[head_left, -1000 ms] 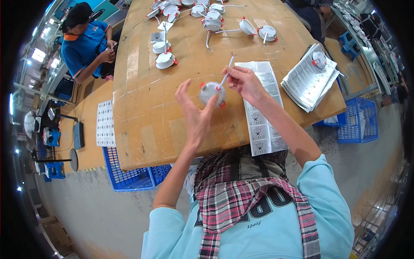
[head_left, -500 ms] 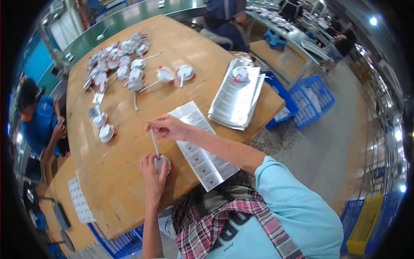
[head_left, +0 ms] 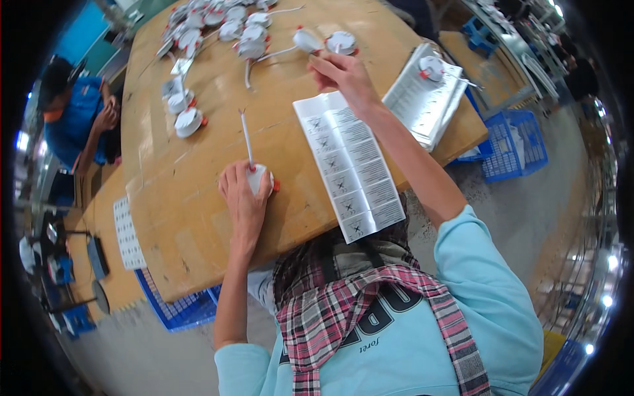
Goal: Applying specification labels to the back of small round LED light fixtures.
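Observation:
On the near part of the brown tabletop, my left hand (head_left: 244, 195) is closed round a small white round fitting (head_left: 258, 179) with red side tabs. A white cable (head_left: 247, 138) rises from it, bare wire ends at its tip. My right hand (head_left: 342, 78) reaches out above the table, fingers loosely bent and slightly apart, with nothing visible in them. Just beyond its fingertips is a tilted white fitting (head_left: 306, 41), and another fitting (head_left: 342, 42) stands beside that one. A silvery printed label sheet (head_left: 350, 168) lies between my arms.
A pile of similar fittings (head_left: 205, 20) covers the far left, and two more (head_left: 187, 123) sit nearer. One fitting (head_left: 431, 68) rests on a silver sheet stack (head_left: 422, 99) at right. Blue crates (head_left: 515, 148) stand beyond the right edge. A person (head_left: 82, 119) sits at left.
My right hand has let go of the cable and moved forward and right toward the farther fittings. My left hand keeps hold of its fitting. The whole view has shifted.

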A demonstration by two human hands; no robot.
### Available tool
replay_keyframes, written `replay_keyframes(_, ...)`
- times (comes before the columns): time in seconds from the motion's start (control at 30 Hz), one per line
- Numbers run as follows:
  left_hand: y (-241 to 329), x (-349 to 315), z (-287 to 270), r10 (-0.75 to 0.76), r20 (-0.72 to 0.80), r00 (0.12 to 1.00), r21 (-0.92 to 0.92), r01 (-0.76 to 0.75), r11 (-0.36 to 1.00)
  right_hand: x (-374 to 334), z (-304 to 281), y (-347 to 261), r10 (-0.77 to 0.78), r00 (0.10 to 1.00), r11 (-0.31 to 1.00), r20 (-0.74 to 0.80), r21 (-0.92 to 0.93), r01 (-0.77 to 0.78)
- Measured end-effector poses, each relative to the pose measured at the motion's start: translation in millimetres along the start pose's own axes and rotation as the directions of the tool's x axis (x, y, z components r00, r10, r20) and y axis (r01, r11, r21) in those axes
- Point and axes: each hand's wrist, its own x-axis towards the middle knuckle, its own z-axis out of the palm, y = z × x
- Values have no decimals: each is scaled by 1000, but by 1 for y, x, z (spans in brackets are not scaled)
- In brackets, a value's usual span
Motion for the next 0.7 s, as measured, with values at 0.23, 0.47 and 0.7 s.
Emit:
replay_keyframes(0.23,25,5,-19,68,-308,949,-4,-73,997,-55,-12,36,-191,980,823,-56,-554,128)
replay_keyframes(0.47,70,29,16,-23,129,991,-549,91,831,-68,-22,66,-383,924,636,-3,-726,261)
replay_keyframes(0.7,59,64,51,-3,56,998,-347,23,937,-73,-6,82,-404,914,633,-38,-733,249)
